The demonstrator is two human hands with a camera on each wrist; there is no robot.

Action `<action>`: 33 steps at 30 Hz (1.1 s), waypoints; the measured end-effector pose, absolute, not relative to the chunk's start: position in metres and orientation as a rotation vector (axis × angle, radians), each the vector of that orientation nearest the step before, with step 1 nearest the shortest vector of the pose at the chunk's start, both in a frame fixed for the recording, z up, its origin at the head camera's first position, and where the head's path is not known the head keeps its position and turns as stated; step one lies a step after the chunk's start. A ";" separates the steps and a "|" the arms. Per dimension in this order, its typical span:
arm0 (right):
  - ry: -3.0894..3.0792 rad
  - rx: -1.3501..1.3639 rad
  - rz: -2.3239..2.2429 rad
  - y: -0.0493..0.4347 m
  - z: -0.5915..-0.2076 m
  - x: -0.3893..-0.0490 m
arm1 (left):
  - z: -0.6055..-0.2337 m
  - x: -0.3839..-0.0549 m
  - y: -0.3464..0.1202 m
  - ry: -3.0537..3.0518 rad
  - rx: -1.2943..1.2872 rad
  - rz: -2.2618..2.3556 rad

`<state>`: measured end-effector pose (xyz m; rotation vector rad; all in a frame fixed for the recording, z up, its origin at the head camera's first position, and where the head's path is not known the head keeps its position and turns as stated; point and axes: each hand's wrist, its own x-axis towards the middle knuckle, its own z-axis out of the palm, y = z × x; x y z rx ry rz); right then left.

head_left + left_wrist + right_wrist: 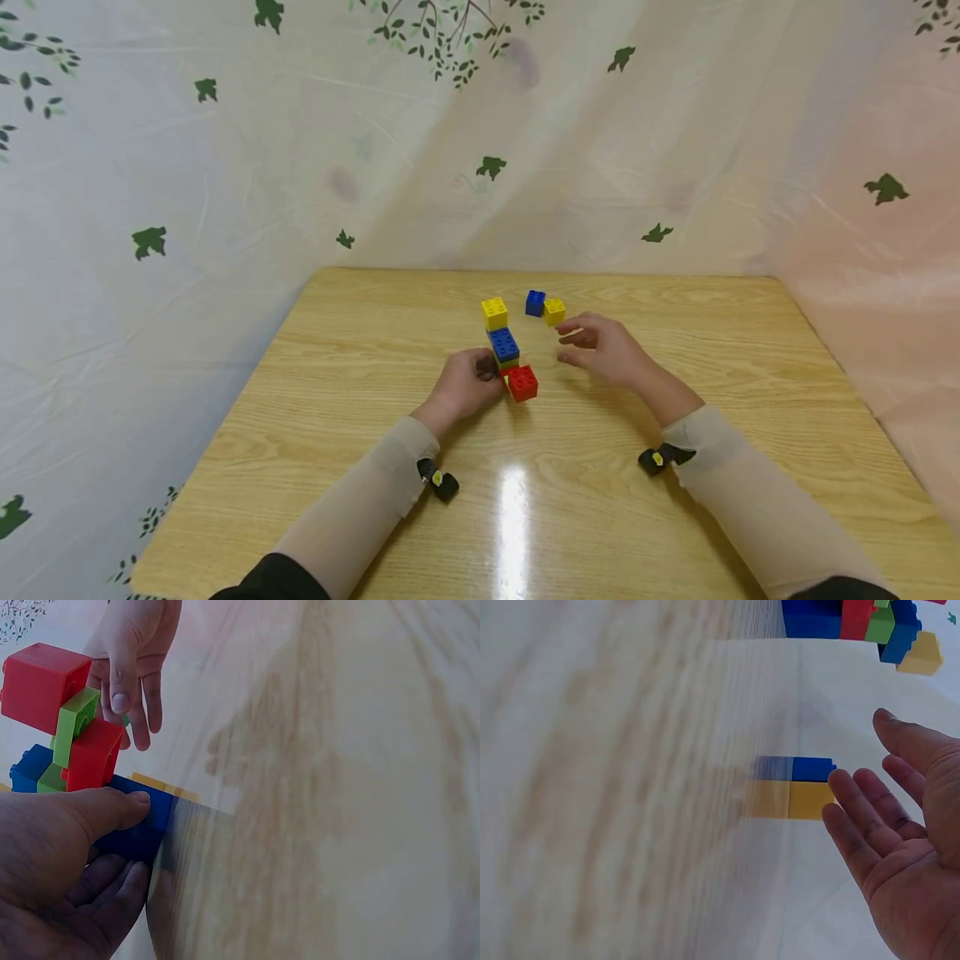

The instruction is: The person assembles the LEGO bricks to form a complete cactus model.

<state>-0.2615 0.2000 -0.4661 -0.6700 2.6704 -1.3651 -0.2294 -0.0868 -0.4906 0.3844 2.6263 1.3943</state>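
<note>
My left hand pinches a blue toy brick at the base of a joined brick structure, thumb on one side and fingers below. From that base rise a red brick, a thin green brick and another red brick. Farther along the structure are a blue brick and a yellow brick. My right hand holds nothing, its fingers loosely extended beside a loose yellow brick. Touching that one is a loose blue brick. Whether the right fingertips touch the yellow brick I cannot tell.
The bricks rest on a wooden table. Behind its far edge hangs a pale curtain with green leaf prints, which also runs along the sides. Each forearm wears a small black camera on a strap.
</note>
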 end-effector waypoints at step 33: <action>2.691 -0.445 -1.189 0.204 -0.468 -0.338 | -0.494 -0.232 -0.088 2.631 0.412 1.398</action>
